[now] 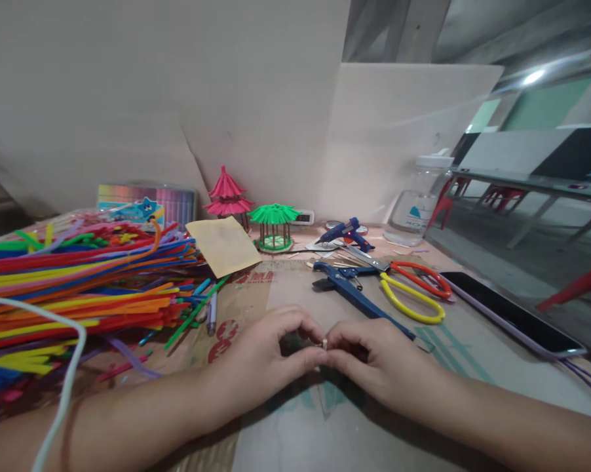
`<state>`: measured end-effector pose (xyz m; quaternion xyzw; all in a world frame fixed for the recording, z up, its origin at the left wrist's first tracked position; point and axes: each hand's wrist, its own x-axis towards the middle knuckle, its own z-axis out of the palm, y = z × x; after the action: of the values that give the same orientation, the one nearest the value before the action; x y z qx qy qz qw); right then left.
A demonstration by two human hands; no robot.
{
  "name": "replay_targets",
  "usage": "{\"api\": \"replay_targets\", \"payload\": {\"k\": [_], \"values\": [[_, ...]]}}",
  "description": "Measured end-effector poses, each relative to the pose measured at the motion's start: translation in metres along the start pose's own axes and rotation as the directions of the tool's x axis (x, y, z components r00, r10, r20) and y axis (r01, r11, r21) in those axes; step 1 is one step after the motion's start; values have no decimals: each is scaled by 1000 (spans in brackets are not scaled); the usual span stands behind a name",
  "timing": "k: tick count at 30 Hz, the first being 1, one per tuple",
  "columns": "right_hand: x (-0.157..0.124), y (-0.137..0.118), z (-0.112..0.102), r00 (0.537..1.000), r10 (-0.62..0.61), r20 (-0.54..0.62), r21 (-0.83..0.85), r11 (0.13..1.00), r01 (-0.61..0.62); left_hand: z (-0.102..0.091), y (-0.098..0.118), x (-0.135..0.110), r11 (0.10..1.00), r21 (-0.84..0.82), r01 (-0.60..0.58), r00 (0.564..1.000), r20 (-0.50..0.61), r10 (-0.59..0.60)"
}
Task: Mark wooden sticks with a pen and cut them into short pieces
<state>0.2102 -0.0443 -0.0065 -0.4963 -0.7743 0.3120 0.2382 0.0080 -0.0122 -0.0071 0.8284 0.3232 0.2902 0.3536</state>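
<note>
My left hand [280, 344] and my right hand [374, 351] meet over the middle of the work surface, fingertips touching. Both are closed in a pinch around a small pale piece [325, 343], which looks like the end of a wooden stick. Most of it is hidden by the fingers, so its length does not show. Just beyond my right hand lie a blue cutter [354, 295] and scissors [413, 311] with one yellow and one red-orange handle loop.
Bundles of colourful pipe cleaners [79, 275] cover the left side, with a white cable [74, 367] in front. Behind stand a pink-roofed model [225, 193], a green-roofed model [274, 229], a glue gun [347, 233] and a clear bottle [411, 203]. A phone [512, 314] lies right.
</note>
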Motion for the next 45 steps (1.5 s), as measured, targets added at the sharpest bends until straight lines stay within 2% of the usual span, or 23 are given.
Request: {"api": "replay_targets", "payload": {"k": [3, 5, 7, 10, 14, 17, 20, 24, 28, 31, 33, 35, 40, 45], "values": [[-2, 2, 0, 999, -37, -32, -3, 999, 37, -11, 0, 4, 994, 100, -52, 998, 27, 49], [-1, 5, -4, 994, -57, -90, 13, 998, 58, -25, -3, 17, 948, 294, -120, 993, 58, 107], [4, 11, -13, 983, -70, -168, -2, 998, 70, -41, -11, 40, 834, 534, -139, 990, 60, 127], [12, 23, -26, 971, -71, -230, -75, 996, 55, -56, -30, 84, 774, 620, -129, 992, 71, 108], [16, 35, -30, 971, -90, -223, -209, 977, 43, -50, -57, 133, 733, 654, -186, 980, 177, 91], [14, 37, -27, 969, -68, -236, -256, 967, 5, -40, -67, 149, 711, 671, -209, 968, 243, 56], [13, 37, -26, 969, -24, -247, -272, 961, -46, -35, -69, 149, 687, 703, -186, 969, 248, 8], [12, 35, -29, 965, -13, -261, -335, 939, -78, -38, -68, 143, 651, 754, -88, 974, 202, -103], [8, 31, -30, 978, 14, -206, -417, 903, -100, -44, -67, 137, 624, 781, 9, 967, 152, -204], [4, 29, -31, 985, 68, -156, -480, 867, -136, -47, -65, 134, 624, 780, 49, 965, 125, -232], [4, 29, -32, 983, 87, -163, -488, 859, -157, -48, -64, 132, 632, 773, 61, 966, 115, -233], [4, 30, -31, 982, 65, -177, -482, 864, -144, -49, -64, 131, 639, 766, 62, 968, 108, -224], [5, 32, -24, 984, -104, -147, -555, 832, 5, -51, -64, 129, 647, 760, 56, 976, 94, -196], [5, 35, -22, 969, -177, -172, -507, 859, 67, -43, -63, 132, 666, 746, 7, 983, 117, -141]]}}
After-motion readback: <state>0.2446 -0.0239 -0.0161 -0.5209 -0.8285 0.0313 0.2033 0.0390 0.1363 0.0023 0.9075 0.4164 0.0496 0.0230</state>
